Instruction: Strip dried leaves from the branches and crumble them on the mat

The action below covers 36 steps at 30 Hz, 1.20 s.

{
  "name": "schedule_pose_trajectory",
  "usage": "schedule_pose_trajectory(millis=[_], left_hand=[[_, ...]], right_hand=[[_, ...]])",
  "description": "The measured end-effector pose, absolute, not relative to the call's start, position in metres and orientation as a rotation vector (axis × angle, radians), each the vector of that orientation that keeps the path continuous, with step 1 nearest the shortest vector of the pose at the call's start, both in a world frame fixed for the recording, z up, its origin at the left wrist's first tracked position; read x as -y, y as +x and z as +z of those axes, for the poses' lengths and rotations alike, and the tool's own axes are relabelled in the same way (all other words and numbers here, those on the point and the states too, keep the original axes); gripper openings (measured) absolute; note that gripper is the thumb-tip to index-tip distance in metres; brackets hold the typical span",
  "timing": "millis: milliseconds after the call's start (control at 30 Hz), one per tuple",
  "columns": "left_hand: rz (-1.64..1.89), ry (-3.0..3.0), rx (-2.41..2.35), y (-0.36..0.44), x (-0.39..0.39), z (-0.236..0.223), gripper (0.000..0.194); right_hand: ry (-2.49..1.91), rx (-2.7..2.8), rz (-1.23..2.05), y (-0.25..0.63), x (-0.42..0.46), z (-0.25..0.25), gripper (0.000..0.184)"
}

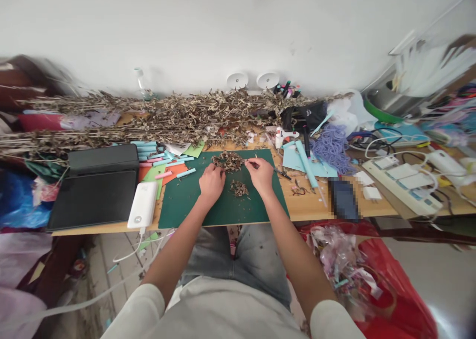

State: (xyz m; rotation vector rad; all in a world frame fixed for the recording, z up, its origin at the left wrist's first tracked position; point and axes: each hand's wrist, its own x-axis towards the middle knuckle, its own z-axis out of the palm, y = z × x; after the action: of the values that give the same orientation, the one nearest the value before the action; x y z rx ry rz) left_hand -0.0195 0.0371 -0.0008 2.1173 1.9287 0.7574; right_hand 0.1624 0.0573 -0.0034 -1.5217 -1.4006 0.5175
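Note:
A loose heap of dried brown leaves point(232, 161) lies near the far side of a green cutting mat point(186, 202). My left hand point(211, 182) rests at the heap's left front, fingers curled down onto the leaves, their tips partly hidden. To the right of the heap, my right hand point(260, 174) makes a pinch with thumb and forefinger; whatever is between them is too small to name. A smaller pile of leaf crumbs point(240, 188) sits on the mat between both hands, and scattered bits lie around it.
Bundles of dried leafy stalks point(178, 113) span the back of the table. On the left are a black tablet case point(92, 195), a white power bank point(143, 204) and blue paper rolls point(148, 150). A glue gun point(283, 137), purple yarn point(332, 148) and a power strip point(403, 182) stand right.

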Motion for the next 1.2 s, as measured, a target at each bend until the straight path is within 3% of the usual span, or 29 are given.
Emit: schedule_pose_trajectory(millis=[233,467,667,833,967,1100,1200], left_hand=[[1.047,2.071,-1.715,-0.027,-0.04,0.017,0.021],[1.067,1.949,-1.433,-0.024,-0.041,0.016,0.018],[1.178,1.929,-1.36,-0.033,-0.043,0.016,0.024],[1.07,2.064,-1.474,-0.033,-0.05,0.012,0.025],[0.952,2.183,-1.395,-0.014,-0.059,0.01,0.041],[0.929,2.195,-1.439,0.0,-0.071,0.007,0.022],[0.977,2.162,-1.519,-0.005,-0.079,0.005,0.019]], right_hand=[[-1.367,1.36,0.839,0.148,-0.034,0.015,0.02],[-1.295,1.507,0.853,0.127,-0.028,0.014,0.038],[-1.32,1.54,0.644,0.131,-0.038,0.01,0.018],[-1.248,1.279,1.013,0.151,-0.052,0.006,0.017],[-1.127,1.099,1.274,0.159,-0.059,0.009,0.021],[-1.09,1.012,1.37,0.16,-0.061,0.015,0.025],[-1.096,0.953,1.33,0.164,-0.06,0.016,0.026]])
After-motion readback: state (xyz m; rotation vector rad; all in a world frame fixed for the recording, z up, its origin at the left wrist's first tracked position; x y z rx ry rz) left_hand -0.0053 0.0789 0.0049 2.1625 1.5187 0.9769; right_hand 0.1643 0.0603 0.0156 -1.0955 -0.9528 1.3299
